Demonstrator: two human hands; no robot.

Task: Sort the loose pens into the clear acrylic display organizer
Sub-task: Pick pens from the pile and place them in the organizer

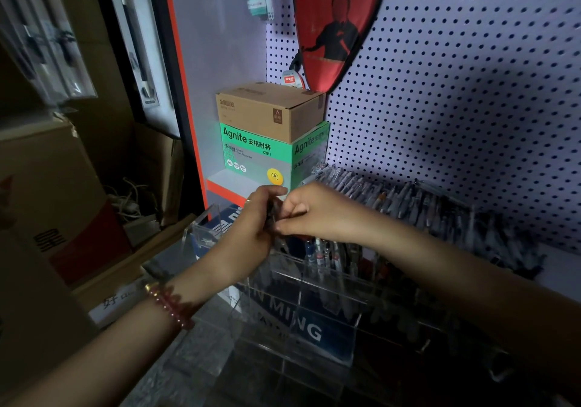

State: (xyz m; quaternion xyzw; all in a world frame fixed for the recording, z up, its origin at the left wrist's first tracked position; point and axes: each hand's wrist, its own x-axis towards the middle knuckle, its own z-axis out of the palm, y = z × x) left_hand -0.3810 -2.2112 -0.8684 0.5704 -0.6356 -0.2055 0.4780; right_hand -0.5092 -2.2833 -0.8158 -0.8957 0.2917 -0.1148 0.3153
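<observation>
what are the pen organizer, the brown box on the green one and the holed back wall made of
Pen organizer: clear, glossy plastic, likely acrylic; its walls show through. Brown box: matte cardboard, by its folded flaps. Holed back wall: white pegboard, painted metal or board, unclear which.

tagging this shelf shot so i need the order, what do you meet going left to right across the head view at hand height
cardboard carton → left hand → held pens → right hand → loose pens lying in a row at the foot of the pegboard
</observation>
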